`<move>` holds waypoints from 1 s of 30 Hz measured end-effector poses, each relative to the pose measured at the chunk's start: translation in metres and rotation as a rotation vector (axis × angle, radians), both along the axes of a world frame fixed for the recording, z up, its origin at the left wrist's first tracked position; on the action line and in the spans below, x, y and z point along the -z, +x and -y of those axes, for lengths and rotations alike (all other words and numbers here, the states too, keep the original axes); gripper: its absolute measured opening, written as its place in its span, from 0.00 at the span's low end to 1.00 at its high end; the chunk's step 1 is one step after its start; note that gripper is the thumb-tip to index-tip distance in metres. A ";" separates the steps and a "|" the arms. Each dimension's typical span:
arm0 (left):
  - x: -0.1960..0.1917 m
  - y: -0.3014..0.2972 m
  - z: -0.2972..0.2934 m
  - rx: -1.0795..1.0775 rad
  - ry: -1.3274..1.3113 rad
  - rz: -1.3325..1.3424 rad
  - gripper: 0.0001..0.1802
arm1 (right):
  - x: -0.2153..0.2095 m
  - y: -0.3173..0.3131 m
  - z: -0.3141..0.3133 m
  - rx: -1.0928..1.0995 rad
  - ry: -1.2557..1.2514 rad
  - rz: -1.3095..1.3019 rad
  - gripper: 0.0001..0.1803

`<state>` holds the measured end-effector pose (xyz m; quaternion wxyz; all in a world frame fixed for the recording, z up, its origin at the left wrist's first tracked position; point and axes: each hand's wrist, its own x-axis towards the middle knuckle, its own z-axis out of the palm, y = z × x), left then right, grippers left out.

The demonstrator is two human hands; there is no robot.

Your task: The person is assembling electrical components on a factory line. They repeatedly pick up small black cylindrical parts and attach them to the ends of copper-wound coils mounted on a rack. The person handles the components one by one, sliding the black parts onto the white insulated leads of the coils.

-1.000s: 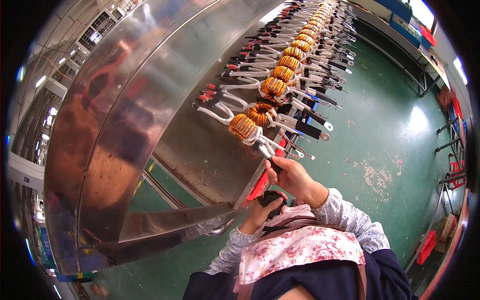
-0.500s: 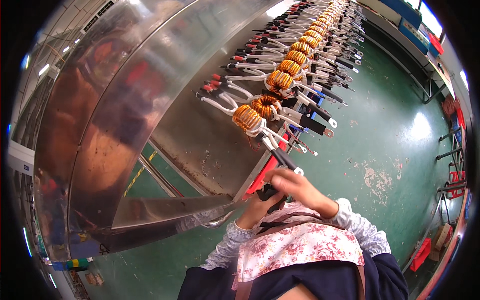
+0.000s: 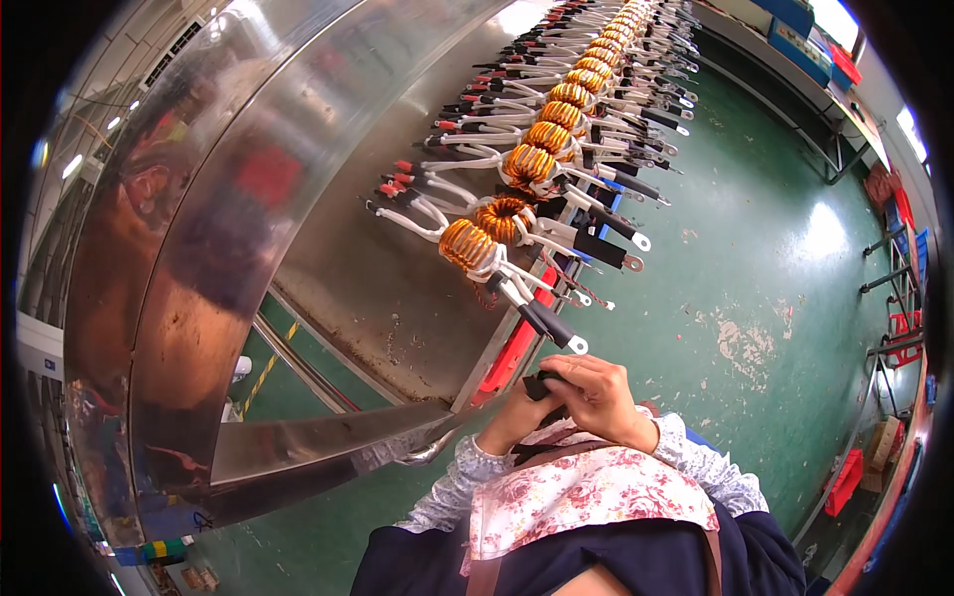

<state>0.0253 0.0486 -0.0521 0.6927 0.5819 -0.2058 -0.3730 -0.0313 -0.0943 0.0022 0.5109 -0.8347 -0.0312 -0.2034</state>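
Observation:
Close in front of my apron, my left hand (image 3: 511,418) is closed around some small black pieces (image 3: 538,385), whose exact kind I cannot make out. My right hand (image 3: 600,399) meets it from the right, with fingers bent and pinching at the same black pieces. Just beyond the hands lies the nearest orange-wound toroidal coil (image 3: 467,244). Its white leads end in black sleeves (image 3: 545,320) and a ring cable lug (image 3: 578,345) jutting over the table's edge. Behind it another coil (image 3: 504,219) rests tilted, showing its centre hole.
A long row of similar coils (image 3: 570,95) runs away along the metal table (image 3: 343,283). A shiny metal panel (image 3: 214,209) rises on the left. A red strip (image 3: 511,356) lines the near table edge. Red stools (image 3: 902,333) and a red bin (image 3: 845,482) stand far right on green floor.
My right hand has drawn in against my left, its fingers now bent down onto the black pieces. The coils and table appear shifted slightly left in the view.

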 end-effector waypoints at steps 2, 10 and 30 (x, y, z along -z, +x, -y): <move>0.003 -0.002 0.002 0.005 -0.026 -0.063 0.12 | -0.001 -0.003 0.003 0.063 0.053 -0.033 0.11; -0.025 0.001 0.010 0.101 0.012 -0.204 0.08 | -0.015 0.019 0.049 -0.087 1.171 -0.562 0.16; -0.006 -0.001 0.002 -0.010 0.110 -0.179 0.09 | -0.013 0.022 0.058 -0.251 1.035 -0.655 0.15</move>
